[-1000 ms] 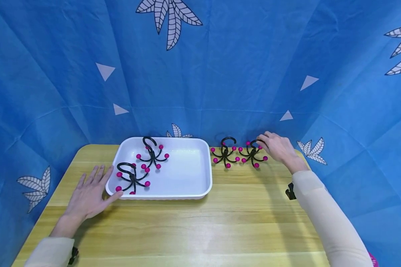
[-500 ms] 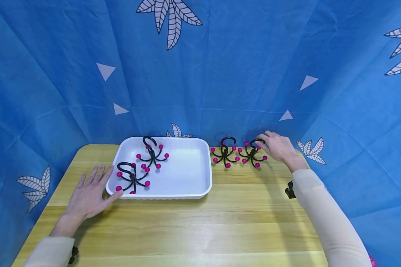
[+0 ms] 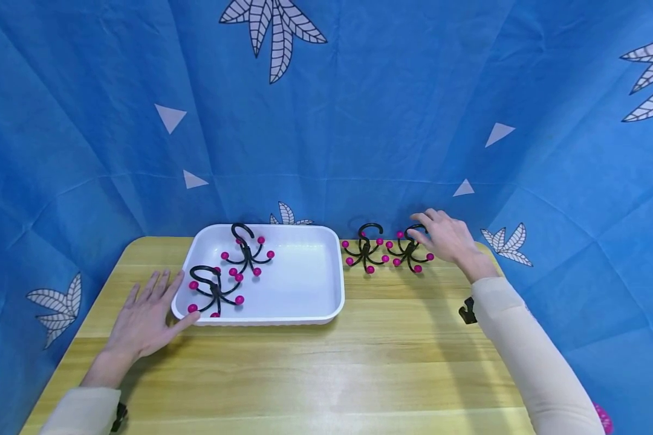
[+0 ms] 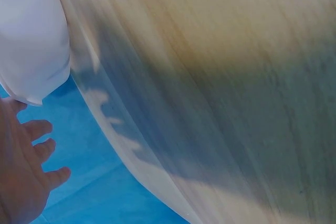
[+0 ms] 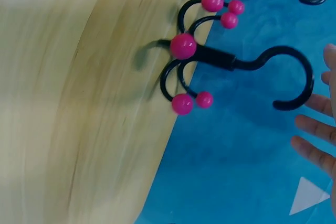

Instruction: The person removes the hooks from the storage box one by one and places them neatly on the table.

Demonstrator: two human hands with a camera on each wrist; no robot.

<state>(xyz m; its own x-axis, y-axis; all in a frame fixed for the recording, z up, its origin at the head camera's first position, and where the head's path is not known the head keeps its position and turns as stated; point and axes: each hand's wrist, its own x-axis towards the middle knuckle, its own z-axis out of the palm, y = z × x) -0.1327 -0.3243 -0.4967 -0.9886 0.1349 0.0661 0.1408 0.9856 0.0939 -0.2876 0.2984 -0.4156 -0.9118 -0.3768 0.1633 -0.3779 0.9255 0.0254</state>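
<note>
My left hand point(image 3: 147, 320) lies with spread fingers at the left side of a white tray point(image 3: 299, 284), its thumb at the tray's front left corner. Two black hanging hooks, one nearer point(image 3: 214, 290) and one farther point(image 3: 246, 251), stand in the tray's left half, their curved arms tipped with pink balls. Another such hook point(image 3: 365, 249) stands on the table right of the tray. Beside it is the rightmost hook point(image 3: 410, 249), also seen in the right wrist view. My right hand point(image 3: 447, 235) is close to its top, and in the right wrist view the loosely extended fingers point(image 5: 315, 127) stand apart from the curl.
The wooden table point(image 3: 326, 374) stretches toward me in front of the tray. A blue patterned curtain point(image 3: 337, 121) hangs right behind the table's back edge and along both sides. Both hooks outside the tray stand close to that back edge.
The right hand's fingers, earlier pinching the top of the rightmost hook, have let go and spread. That hook had turned slightly and shifted a little left. The left hand has stayed in place.
</note>
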